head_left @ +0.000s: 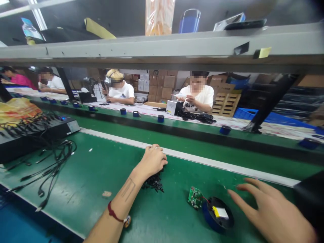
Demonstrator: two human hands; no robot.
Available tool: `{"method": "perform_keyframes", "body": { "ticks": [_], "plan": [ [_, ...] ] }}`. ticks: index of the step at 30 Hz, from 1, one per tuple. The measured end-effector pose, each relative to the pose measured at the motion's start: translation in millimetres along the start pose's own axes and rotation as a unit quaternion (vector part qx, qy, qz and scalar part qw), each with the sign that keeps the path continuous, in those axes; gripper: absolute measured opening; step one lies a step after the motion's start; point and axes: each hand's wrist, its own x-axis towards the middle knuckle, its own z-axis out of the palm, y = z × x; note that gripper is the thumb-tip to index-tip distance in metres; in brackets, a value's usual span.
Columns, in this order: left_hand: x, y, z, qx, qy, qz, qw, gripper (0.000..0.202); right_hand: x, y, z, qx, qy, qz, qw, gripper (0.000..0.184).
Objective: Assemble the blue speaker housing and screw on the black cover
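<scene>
Left hand (155, 158): over the black parts (154, 183), hiding some; I can't tell its grip.
Right hand (269, 206): blurred, fingers spread, right of the round case (210, 218).
Circuit board (194, 198): left of case.

- Bright and fairly even across the green bench (101, 165), with a soft sheen.
- Lit partly from white ceiling tubes (39, 17), upper left.
- Dim around the dark ceiling (131, 17), blackened at the top right corner.
- Stretched toward the edges, slightly blurred at the right hand (275, 209).
- Soft in the background; pixelated over co-workers' (125, 92) heads.
</scene>
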Motion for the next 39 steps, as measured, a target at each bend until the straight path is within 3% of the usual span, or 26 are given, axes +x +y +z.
{"method": "perform_keyframes", "body": {
  "ticks": [1, 2, 5, 7, 11, 15, 17, 20, 24, 27, 30, 34, 39],
  "plan": [
    [0, 3, 4.6, 0.01, -0.009, 0.004, 1.0, 0.006, 7, -19, 9, -0.053, -0.112, -0.016, 0.992, 0.048],
    [-1, 6, 8.1, 0.019, -0.016, 0.006, 1.0, 0.005, 12, -38, 18, -0.057, -0.153, -0.025, 0.986, 0.047],
    [-1, 8, 12.9, 0.032, -0.028, 0.007, 0.999, 0.006, 20, -79, 42, -0.06, -0.234, -0.054, 0.969, 0.01],
    [-1, 7, 14.8, 0.03, -0.026, 0.011, 0.999, 0.009, 22, -90, 45, -0.036, -0.263, -0.065, 0.962, 0.009],
    [-1, 5, 20.4, -0.012, -0.007, 0.029, 0.999, 0.019, 28, -77, 25, 0.08, -0.297, -0.075, 0.948, 0.008],
    [2, 15, 19.2, -0.12, 0.031, 0.021, 0.992, 0.018, 26, -52, 5, 0.139, -0.256, -0.043, 0.956, 0.028],
    [3, 28, 15.8, -0.202, 0.049, 0.001, 0.978, 0.014, 21, -45, 3, 0.16, -0.222, -0.03, 0.961, 0.029],
    [2, 56, 15.5, -0.359, 0.034, -0.044, 0.932, 0.019, 15, -42, 6, 0.186, -0.164, -0.035, 0.968, 0.023],
    [-3, 86, 28.5, -0.564, -0.054, -0.097, 0.818, 0.032, 13, -46, 7, 0.213, -0.123, -0.08, 0.966, 0.015],
    [-5, 92, 38.2, -0.656, -0.105, -0.128, 0.736, 0.05, 11, -47, 6, 0.207, -0.072, -0.129, 0.967, 0.012],
    [-7, 91, 42.4, -0.709, -0.126, -0.157, 0.676, 0.057, 8, -47, 6, 0.184, -0.021, -0.182, 0.966, 0.009],
    [-9, 91, 44.8, -0.744, -0.136, -0.18, 0.628, 0.055, 6, -46, 7, 0.159, -0.007, -0.232, 0.96, 0.011],
    [-11, 96, 48.6, -0.758, -0.134, -0.198, 0.606, 0.053, 7, -45, 8, 0.148, -0.001, -0.262, 0.953, 0.012]
  ]
}}
